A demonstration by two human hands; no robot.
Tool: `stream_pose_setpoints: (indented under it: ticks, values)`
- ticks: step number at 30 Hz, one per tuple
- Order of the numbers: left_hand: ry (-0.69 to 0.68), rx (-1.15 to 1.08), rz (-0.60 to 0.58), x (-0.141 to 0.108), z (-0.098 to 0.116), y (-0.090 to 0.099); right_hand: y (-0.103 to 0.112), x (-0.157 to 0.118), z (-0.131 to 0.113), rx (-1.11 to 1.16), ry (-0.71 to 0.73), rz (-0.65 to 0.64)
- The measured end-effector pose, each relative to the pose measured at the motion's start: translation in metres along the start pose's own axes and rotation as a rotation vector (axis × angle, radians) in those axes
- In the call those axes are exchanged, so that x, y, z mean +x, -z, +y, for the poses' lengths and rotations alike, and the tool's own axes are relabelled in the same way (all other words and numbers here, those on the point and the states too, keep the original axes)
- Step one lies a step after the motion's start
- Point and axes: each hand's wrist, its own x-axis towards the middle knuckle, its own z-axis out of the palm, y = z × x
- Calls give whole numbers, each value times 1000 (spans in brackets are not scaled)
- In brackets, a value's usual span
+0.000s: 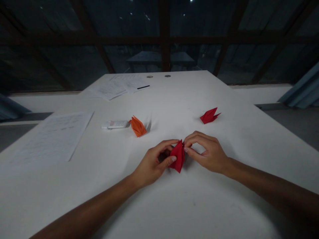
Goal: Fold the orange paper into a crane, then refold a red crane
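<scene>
A folded red paper piece is held upright between my two hands over the white table. My left hand grips its left side, with the thumb in front and the fingers behind. At its upper right edge, the thumb and index finger of my right hand pinch a small dark red tip. Another red folded paper rests on the table beyond my right hand. Beyond my left hand lies an orange folded paper, its left point touching or very near a white tube-like object.
Printed sheets lie at the left of the table, and more papers are at the far left. Two small round discs sit near the far edge. Dark windows stand behind, with blue curtains at both sides.
</scene>
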Motion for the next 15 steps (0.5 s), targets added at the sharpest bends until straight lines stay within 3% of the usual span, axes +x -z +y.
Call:
stream_pose_setpoints:
  ticks: [8, 15]
  values:
    - [-6, -63, -25, 0, -4, 1, -3, -8, 2, 54, -25, 14]
    - [-9, -58, -11, -1, -3, 0, -1, -4, -1, 197, -176, -42]
